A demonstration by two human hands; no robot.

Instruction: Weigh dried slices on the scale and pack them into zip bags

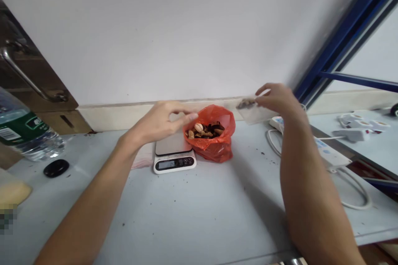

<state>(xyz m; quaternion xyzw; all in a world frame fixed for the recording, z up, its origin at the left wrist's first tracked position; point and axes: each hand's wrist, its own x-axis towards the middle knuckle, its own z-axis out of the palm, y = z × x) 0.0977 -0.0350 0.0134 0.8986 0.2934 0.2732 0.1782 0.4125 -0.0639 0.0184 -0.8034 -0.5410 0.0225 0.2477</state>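
Bag of clear plastic [252, 114] is pinched in the right hand [277, 98], at two o'clock from the red bag [217, 153]; left hand [161, 120] is near its ten o'clock, gripping or not I cannot tell, so transferring seems the step, calling next for a steady pinch.

On the table [174, 223], before the wall [186, 29], a scale [174, 160] is sitting left of a bag [216, 151] — pieces [205, 132] are lying inside it — while a bottle [27, 130] is standing far left, a packet [253, 114] is hanging from the right hand [277, 97] right of the bag, and a power strip [333, 155] is lying farther right.
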